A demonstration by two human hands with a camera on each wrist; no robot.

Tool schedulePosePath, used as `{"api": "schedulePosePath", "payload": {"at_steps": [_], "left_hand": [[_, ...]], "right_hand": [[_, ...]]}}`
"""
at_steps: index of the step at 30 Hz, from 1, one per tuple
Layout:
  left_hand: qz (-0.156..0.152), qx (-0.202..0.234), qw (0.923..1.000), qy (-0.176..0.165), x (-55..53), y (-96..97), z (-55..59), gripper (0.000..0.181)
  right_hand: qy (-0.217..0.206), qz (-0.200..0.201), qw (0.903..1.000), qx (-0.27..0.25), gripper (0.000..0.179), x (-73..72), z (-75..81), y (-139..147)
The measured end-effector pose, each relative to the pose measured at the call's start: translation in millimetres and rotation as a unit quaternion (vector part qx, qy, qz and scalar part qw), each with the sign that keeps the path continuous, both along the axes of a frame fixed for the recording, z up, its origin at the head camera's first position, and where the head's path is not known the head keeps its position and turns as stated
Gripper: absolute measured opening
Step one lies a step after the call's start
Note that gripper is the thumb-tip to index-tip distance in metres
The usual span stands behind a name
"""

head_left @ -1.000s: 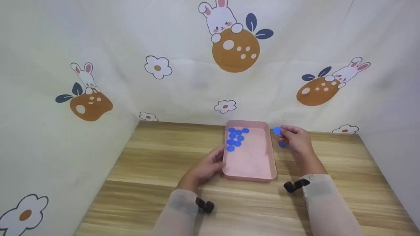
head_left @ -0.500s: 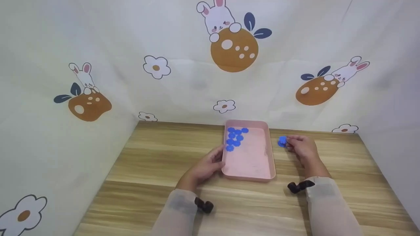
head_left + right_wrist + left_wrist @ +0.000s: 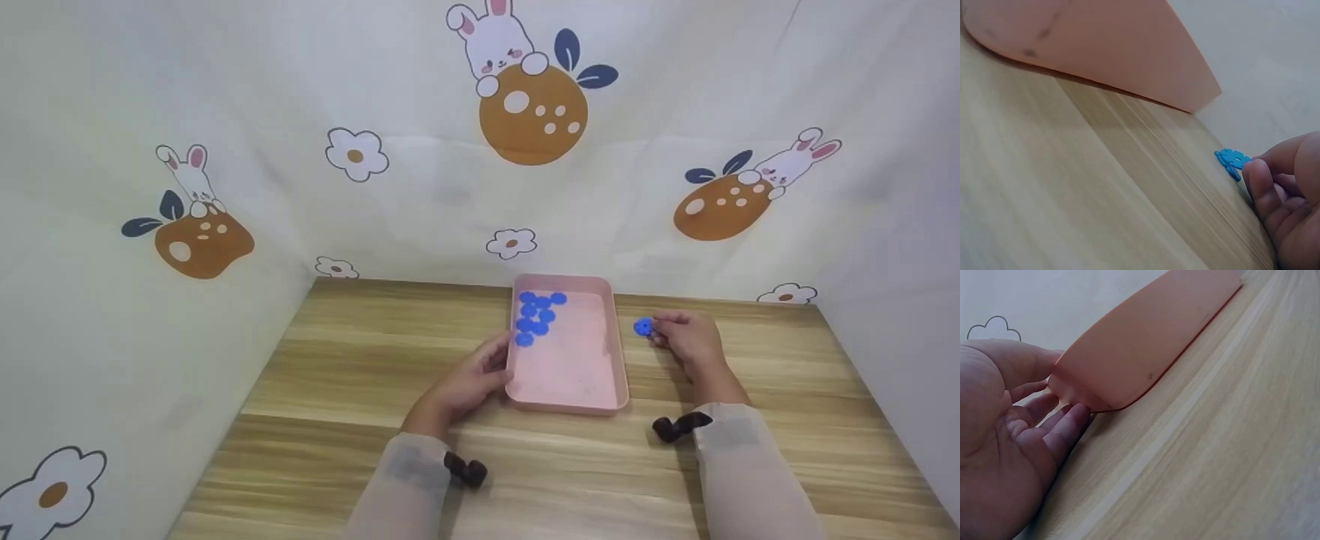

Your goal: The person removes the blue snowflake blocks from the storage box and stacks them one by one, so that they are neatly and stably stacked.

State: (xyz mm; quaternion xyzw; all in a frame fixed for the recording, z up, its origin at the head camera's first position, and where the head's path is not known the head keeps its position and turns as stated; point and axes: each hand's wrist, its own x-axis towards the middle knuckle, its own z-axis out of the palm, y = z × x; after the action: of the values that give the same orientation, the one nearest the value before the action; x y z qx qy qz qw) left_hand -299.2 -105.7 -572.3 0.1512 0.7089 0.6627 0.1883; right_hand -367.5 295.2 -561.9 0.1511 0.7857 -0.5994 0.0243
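In the head view, my left hand holds the left wall of a pink tray. The left wrist view shows the thumb at the rim and fingertips low on the tray's outer wall. To the right of the tray, my right hand pinches a blue notched plastic snowflake disc between thumb and fingers. The right wrist view shows the pinched disc overlapping a second blue disc; whether they are joined cannot be told. Several similar blue discs lie inside the tray, along its left side.
The tray stands on a wood-grain table near its back edge. A pale cloth wall printed with rabbits, oranges and flowers rises behind and at both sides. A black wrist camera sits on each sleeve.
My right hand has brought its disc down towards me onto the other disc beside the tray. The left hand and the discs in the tray have stayed in place.
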Motion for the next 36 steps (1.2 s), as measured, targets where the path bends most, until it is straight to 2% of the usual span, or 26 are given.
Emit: {"api": "schedulePosePath", "payload": {"at_steps": [4,11,14,28,34,36], "left_hand": [[0.001,0.001,1.0,-0.005,1.0,0.1,1.4,0.071],[-0.009,0.007,0.9999,0.012,1.2,1.1,2.0,0.073],[-0.008,0.006,0.9999,0.008,1.6,1.2,3.0,0.073],[-0.007,0.0,1.0,0.005,0.3,-0.5,0.9,0.073],[-0.006,-0.001,1.0,0.006,0.7,-0.4,1.3,0.073],[-0.006,-0.001,1.0,0.004,0.9,-0.2,1.3,0.073]], "right_hand": [[0.0,-0.004,1.0,0.004,0.036,-0.7,-1.5,-0.7],[-0.016,-0.001,0.9998,0.008,0.04,-0.3,-0.2,-0.9],[-0.022,-0.005,0.9996,0.013,0.04,-0.3,0.5,-1.9],[-0.019,-0.017,0.9993,0.026,0.036,0.2,2.1,-4.3],[-0.014,-0.018,0.9996,0.018,0.037,-0.2,0.7,-4.5],[-0.008,-0.027,0.9996,0.002,0.038,-0.2,0.5,-4.6]]}}
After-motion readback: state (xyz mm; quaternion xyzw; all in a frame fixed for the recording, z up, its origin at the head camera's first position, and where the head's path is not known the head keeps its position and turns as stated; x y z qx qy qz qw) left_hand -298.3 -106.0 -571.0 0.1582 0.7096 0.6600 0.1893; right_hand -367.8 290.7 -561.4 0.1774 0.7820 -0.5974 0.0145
